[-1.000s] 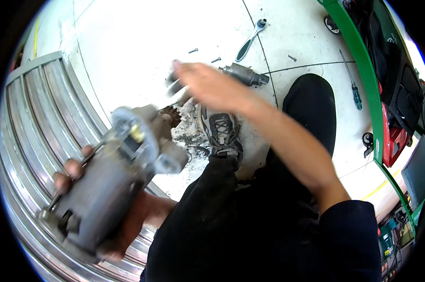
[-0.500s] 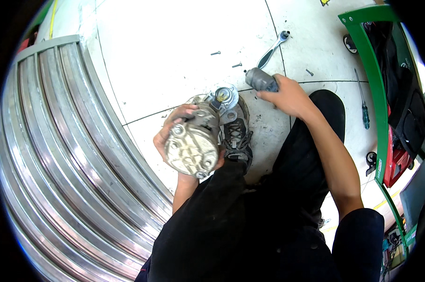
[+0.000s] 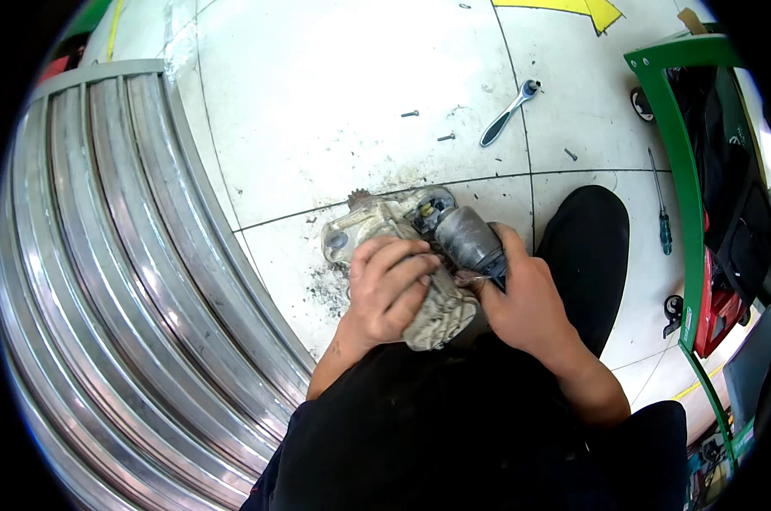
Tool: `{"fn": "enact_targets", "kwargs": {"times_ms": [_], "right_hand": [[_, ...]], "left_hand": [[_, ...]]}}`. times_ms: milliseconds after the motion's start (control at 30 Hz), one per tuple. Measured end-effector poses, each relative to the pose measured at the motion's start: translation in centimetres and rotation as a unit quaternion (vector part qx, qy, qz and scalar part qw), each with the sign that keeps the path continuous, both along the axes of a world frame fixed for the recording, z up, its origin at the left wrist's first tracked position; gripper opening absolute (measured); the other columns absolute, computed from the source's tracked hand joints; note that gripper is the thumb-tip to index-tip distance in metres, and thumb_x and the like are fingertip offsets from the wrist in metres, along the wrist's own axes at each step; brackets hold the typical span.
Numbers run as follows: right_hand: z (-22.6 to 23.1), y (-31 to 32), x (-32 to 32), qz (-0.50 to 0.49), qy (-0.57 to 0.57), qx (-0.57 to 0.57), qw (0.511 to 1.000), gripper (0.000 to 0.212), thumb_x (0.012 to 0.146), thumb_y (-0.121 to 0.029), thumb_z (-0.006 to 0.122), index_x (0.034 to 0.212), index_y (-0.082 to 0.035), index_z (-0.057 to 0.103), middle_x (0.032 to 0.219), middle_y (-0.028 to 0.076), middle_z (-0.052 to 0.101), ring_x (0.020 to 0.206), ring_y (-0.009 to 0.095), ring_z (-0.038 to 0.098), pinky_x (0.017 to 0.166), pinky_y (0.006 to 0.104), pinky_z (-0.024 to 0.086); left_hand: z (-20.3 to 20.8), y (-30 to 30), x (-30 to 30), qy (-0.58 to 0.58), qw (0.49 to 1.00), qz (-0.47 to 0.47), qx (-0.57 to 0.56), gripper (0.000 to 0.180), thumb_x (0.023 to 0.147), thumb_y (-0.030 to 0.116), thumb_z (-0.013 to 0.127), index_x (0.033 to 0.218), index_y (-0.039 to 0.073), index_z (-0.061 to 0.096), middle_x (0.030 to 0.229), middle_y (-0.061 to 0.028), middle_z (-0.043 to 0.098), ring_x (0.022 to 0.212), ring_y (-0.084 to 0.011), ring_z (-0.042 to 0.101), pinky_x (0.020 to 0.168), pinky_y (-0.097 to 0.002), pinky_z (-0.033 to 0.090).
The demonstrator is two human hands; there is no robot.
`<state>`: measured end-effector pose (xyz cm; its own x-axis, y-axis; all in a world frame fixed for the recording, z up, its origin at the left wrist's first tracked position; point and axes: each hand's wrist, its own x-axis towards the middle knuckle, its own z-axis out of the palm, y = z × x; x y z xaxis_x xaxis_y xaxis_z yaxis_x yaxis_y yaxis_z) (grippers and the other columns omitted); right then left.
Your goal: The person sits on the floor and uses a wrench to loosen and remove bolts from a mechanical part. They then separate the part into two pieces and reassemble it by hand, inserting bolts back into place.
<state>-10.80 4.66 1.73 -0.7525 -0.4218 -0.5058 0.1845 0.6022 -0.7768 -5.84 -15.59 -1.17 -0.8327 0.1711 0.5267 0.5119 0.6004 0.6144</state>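
Nearest the camera, dark trousers and a dark sleeve are seen at the lower edge, with both forearms rising from them. The left hand (image 3: 391, 289) is laid over a pale, grimy metal housing (image 3: 377, 230), its grip clenched around the housing's ribbed lower end. Just beside it, the right hand (image 3: 522, 302) is wrapped around a grey cylindrical motor body (image 3: 468, 238), which is held against the housing's right side; the grip is closed on that cylinder. The assembly is held low over the white tiled floor (image 3: 317, 102), just above a patch of dark grit (image 3: 326, 289), with a small toothed gear (image 3: 357, 198) showing at its far end. A ribbed metal ramp (image 3: 104, 281) is seen curving along the left. Farther out, two loose bolts (image 3: 428, 125) and a ratchet wrench (image 3: 509, 111) lie on the floor, well apart from the hands. At the right, a screwdriver (image 3: 661, 213) lies beside a green frame (image 3: 679, 162).
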Motion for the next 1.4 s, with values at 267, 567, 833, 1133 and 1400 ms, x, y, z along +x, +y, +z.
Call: {"fn": "enact_targets", "kwargs": {"times_ms": [267,567,833,1133,1400], "right_hand": [[-0.5,0.6,-1.2,0.008,-0.162,-0.067,0.984,0.05,0.098,-0.029,0.06,0.127,0.009,0.045,0.07,0.023,0.062,0.065,0.033,0.066,0.062,0.0441,0.049],[-2.0,1.0,-2.5,-0.007,-0.293,-0.13,0.947,0.052,0.108,-0.035,0.041,0.138,0.007,0.044,0.114,0.016,0.062,0.104,0.02,0.058,0.093,0.0329,0.047],[-0.1,-1.5,-6.1,0.247,0.061,0.043,0.966,0.065,0.095,-0.062,0.05,0.082,0.001,0.056,0.075,0.03,0.058,0.074,0.046,0.06,0.066,0.0478,0.048],[-0.9,-2.4,-7.7,0.202,0.044,-0.185,0.961,0.076,0.075,-0.036,0.083,0.135,-0.002,0.051,0.138,0.023,0.051,0.126,0.039,0.054,0.103,0.0419,0.046],[-1.7,-1.0,-5.7,0.185,0.115,-0.118,0.969,0.07,0.078,-0.018,0.08,0.137,0.0,0.047,0.127,0.024,0.057,0.114,0.042,0.059,0.095,0.0411,0.049]], "left_hand": [[-0.3,-0.5,0.4,0.01,0.995,-0.079,-0.056,0.026,0.068,0.001,0.074,0.087,0.009,0.058,0.104,-0.0089,0.069,0.096,-0.0297,0.067,0.083,-0.0439,0.051],[-0.9,-0.4,0.2,-0.021,0.997,-0.072,-0.036,0.04,0.071,0.006,0.078,0.104,0.01,0.057,0.107,-0.0132,0.067,0.1,-0.0317,0.065,0.088,-0.0466,0.05],[-4.1,-2.6,1.3,-0.174,0.924,-0.008,0.339,0.089,0.06,0.018,0.093,0.131,0.007,0.04,0.123,-0.0241,0.054,0.117,-0.0332,0.056,0.099,-0.0438,0.046],[-2.9,-1.3,0.4,-0.22,0.857,0.07,0.461,0.089,0.059,0.021,0.089,0.127,-0.003,0.038,0.124,-0.0205,0.056,0.112,-0.0247,0.058,0.099,-0.0372,0.046],[-3.7,-1.1,0.8,-0.245,0.846,0.063,0.469,0.088,0.059,0.018,0.088,0.128,-0.003,0.037,0.124,-0.019,0.055,0.111,-0.0232,0.058,0.099,-0.0364,0.045]]}}
